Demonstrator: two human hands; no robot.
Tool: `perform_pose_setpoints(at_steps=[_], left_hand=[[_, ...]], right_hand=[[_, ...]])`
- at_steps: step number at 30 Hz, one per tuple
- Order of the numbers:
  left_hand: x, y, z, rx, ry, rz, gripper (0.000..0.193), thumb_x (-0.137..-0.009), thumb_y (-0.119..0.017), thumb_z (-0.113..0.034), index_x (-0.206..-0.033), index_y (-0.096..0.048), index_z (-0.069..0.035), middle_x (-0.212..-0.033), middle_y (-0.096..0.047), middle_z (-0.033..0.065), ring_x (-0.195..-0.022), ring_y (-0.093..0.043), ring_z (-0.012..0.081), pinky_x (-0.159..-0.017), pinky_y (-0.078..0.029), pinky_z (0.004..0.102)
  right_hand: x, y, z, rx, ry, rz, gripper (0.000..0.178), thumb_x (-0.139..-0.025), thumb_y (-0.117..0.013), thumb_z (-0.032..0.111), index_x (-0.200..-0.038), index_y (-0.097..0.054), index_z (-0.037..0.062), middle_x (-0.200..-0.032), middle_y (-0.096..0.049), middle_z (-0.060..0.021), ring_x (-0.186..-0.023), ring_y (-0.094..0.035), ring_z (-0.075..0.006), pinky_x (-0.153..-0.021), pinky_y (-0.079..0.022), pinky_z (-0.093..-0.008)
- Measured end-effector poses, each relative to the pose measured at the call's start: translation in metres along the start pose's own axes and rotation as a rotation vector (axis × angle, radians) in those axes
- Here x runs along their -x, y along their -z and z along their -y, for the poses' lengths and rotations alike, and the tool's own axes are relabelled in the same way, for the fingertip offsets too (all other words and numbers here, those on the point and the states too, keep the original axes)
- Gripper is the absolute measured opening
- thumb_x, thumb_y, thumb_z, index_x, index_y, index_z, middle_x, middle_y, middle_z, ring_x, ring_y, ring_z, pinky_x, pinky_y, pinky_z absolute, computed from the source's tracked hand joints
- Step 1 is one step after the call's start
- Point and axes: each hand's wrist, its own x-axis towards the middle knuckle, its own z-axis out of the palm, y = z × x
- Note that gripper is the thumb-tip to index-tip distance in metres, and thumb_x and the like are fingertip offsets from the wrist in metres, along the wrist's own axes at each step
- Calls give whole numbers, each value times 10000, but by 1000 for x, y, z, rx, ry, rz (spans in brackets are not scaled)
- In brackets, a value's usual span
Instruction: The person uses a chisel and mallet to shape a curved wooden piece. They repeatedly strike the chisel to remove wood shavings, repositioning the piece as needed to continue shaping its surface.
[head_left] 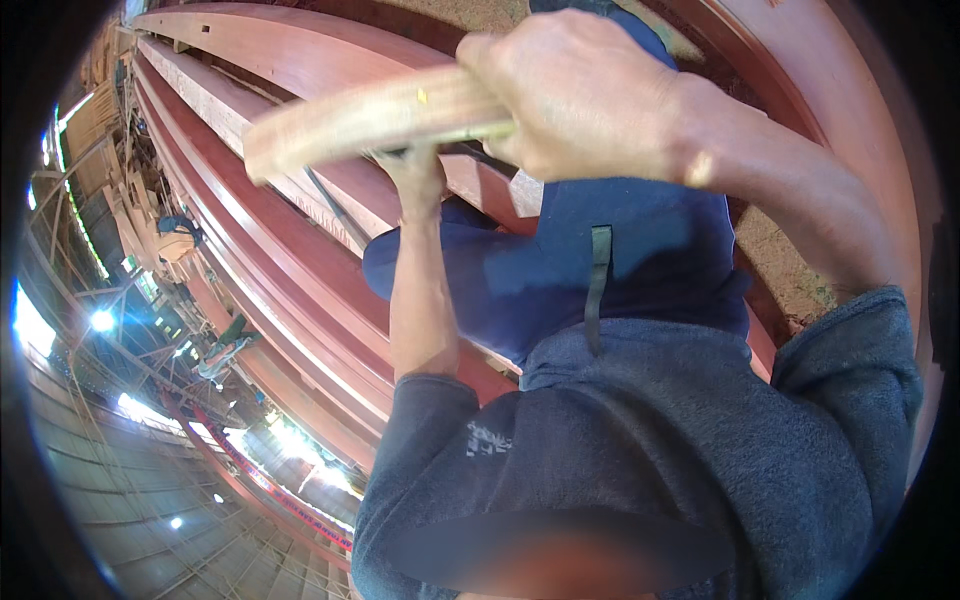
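My right hand is closed round one end of a thick, pale wooden club, slightly blurred, which reaches out to the left above the timbers. Just beneath the club is my left hand, its fingers curled and partly hidden by the wood. Something dark shows at those fingers, but I cannot make out what it is. A thin dark bar slants across the timber to the left of that hand; whether the hand touches it I cannot tell. Close by, a pale-faced timber carries a row of small marks.
Long reddish-brown beams run side by side along my left. Another large beam curves past on the right. Sandy ground shows beside my legs. Farther off are stacked boards, a dark bag and a shed roof.
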Motion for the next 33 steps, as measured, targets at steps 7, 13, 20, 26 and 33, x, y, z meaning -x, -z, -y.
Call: perform_pose_setpoints(at_steps=[7, 13, 20, 26, 33], left_hand=[[21, -26, -48, -10, -107, 150, 137, -846, -660, 52, -871, -544, -19, -703, -578, 76, -599, -543, 147, -562, -474, 298], [35, -9, -37, -232, -148, 114, 248, -833, -740, 27, -1049, -620, 5, -879, -665, 82, -809, -634, 181, -762, -534, 346], [55, 3, 13, -191, -68, 14, 318, -796, -811, 1, -1094, -701, 6, -1076, -699, 86, -978, -657, 202, -904, -531, 365], [69, 39, 53, -1028, -615, 270, 344, -879, -719, -20, -1213, -647, 19, -1129, -681, 110, -1046, -650, 238, -939, -512, 391], [34, -14, 8, -115, -120, -68, 145, -901, -692, -61, -1023, -624, -24, -949, -641, 104, -843, -638, 213, -774, -532, 368]], right_hand=[[7, 84, 19, -526, -250, 186, 350, -794, -728, 181, -990, -643, -95, -800, -687, -297, -753, -716, -423, -679, -575, -444], [-26, 96, 47, -633, -316, 395, 409, -832, -724, 189, -1102, -609, -95, -759, -676, -266, -707, -714, -394, -639, -568, -425], [9, 26, 12, -229, -57, 267, 374, -835, -719, 281, -943, -642, -69, -749, -680, -296, -758, -717, -448, -681, -583, -486], [40, 9, 10, -315, 269, -180, 357, -752, -800, 171, -1025, -658, -10, -802, -705, -220, -793, -721, -402, -700, -571, -463], [44, -3, 6, -119, -58, -4, 372, -749, -824, 176, -1022, -645, -2, -807, -699, -228, -798, -716, -404, -704, -554, -478]])
